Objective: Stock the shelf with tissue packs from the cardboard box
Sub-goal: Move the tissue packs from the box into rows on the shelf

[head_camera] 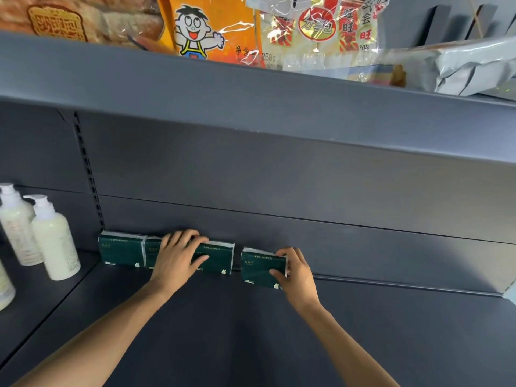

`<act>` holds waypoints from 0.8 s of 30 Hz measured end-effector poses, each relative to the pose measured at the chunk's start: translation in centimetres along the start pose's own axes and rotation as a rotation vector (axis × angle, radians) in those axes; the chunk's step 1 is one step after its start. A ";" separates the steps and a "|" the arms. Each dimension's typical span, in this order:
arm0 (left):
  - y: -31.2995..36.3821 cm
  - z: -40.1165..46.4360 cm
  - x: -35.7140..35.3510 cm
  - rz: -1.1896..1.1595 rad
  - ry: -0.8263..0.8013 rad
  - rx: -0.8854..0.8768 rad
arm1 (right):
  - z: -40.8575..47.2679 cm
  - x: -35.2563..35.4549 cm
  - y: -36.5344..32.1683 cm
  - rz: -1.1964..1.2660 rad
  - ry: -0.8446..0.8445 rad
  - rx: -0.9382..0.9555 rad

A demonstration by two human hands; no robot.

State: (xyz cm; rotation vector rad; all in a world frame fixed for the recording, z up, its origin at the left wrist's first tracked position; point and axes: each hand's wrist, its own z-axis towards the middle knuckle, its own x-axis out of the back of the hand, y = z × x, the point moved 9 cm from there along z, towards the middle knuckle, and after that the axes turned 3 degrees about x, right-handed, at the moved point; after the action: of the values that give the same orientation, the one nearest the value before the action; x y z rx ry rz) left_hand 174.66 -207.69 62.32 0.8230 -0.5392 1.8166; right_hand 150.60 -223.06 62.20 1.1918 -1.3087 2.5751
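Note:
Several dark green tissue packs stand in a row against the back wall of the dark grey shelf (251,331). The leftmost pack (120,251) stands free. My left hand (176,258) lies over the second and third packs (216,256), fingers curled over their tops. A small gap separates these from a fourth pack (259,268) to the right. My right hand (296,272) grips that pack by its right end, thumb on the front and fingers behind. The cardboard box is out of view.
Pale pump bottles (54,237) stand at the left of the shelf. The shelf above (251,107) overhangs, loaded with snack bags (206,32) and a silver packet (472,68). To the right of the packs the shelf is bare.

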 end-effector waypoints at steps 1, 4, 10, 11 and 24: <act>0.1 0.1 -0.1 0.005 -0.003 -0.007 | 0.0 -0.1 0.1 -0.002 -0.001 0.004; 0.0 0.3 -0.1 0.002 -0.001 0.034 | -0.1 -0.3 0.4 -0.006 -0.009 0.008; 0.1 0.2 0.0 -0.030 0.001 0.077 | 0.1 -0.3 1.0 -0.001 0.012 0.010; 0.1 0.1 0.0 -0.044 0.004 0.072 | 0.2 -0.3 1.0 0.003 0.018 0.012; -0.2 0.2 -0.3 -0.066 -0.033 0.104 | 1.9 -3.6 1.1 -0.027 0.094 0.029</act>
State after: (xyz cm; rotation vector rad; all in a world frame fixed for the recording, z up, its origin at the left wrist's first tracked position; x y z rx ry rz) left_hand 174.96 -207.90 62.23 0.9323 -0.4370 1.7843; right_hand 153.95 -223.97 59.84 1.0700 -1.2331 2.6051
